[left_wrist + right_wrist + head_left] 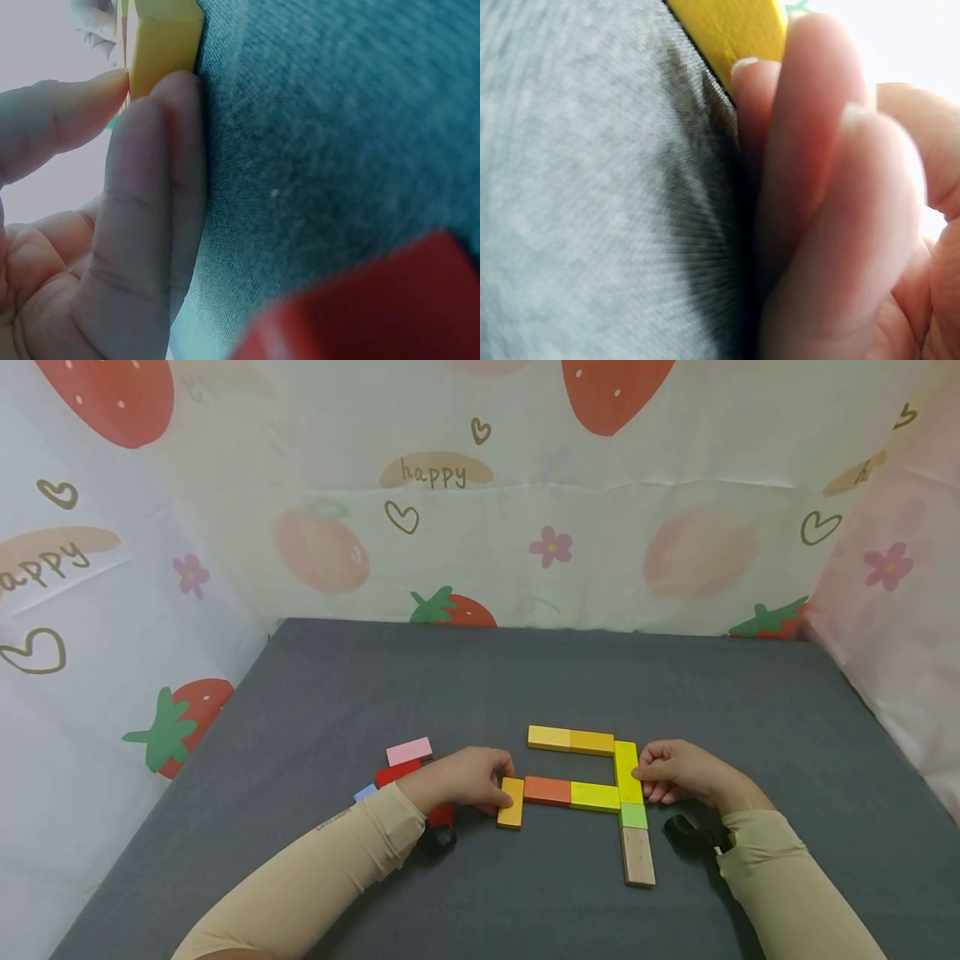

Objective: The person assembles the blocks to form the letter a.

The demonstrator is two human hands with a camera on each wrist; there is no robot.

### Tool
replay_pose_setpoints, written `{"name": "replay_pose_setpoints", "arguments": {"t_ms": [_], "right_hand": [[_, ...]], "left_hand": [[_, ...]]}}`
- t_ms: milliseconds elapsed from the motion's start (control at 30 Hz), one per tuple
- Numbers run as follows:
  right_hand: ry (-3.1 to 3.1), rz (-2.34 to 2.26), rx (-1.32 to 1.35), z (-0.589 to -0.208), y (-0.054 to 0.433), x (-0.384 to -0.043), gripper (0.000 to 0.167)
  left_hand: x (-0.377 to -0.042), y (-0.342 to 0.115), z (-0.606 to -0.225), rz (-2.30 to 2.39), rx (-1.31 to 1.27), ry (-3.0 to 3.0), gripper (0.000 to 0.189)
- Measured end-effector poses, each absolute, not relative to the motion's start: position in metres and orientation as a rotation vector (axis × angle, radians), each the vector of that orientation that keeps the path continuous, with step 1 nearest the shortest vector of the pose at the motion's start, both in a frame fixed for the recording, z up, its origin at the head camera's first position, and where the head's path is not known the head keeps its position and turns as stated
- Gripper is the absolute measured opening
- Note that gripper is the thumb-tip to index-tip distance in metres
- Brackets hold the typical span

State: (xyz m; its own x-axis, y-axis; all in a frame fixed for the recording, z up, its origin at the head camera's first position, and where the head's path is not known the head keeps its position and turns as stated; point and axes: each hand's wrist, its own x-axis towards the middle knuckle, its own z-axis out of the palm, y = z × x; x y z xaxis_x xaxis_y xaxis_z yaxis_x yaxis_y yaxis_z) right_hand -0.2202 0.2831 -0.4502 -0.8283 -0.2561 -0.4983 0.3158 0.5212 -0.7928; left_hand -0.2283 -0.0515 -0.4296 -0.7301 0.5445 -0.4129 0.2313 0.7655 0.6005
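Observation:
My left hand (pixel 480 774) pinches a golden-yellow block (pixel 511 804) lying flat on the cloth; in the left wrist view the thumb meets one face of the block (pixel 166 45) and two fingertips meet its end. Directly right of it, an orange-red block (pixel 547 790) and a yellow block (pixel 595 797) form a row. At the right edge of an upright-set long yellow block (pixel 628 772), my right hand (pixel 686 772) touches with its fingertips. In the right wrist view one fingertip overlaps that yellow block (pixel 739 30), its other fingers loosely bent.
Two yellow-orange blocks (pixel 572 740) make the top row. A green block (pixel 633 816) and a plain wood block (pixel 637 857) continue the right column downward. Left of my left hand lie pink (pixel 409 751), red (pixel 397 772) and blue (pixel 365 792) blocks, partly behind my forearm.

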Motion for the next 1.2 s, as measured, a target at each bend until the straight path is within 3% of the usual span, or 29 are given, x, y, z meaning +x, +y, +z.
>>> {"name": "replay_pose_setpoints", "arguments": {"t_ms": [633, 1200], "right_hand": [[2.195, -1.289, 0.098, -0.451, 0.281, -0.222, 0.016], [2.190, -1.303, 0.043, -0.452, 0.284, -0.221, 0.017]], "left_hand": [[-0.226, -0.057, -0.426, 0.698, 0.581, 2.397, 0.025], [-0.239, -0.120, -0.400, 0.787, 0.530, 2.587, 0.029]]}}
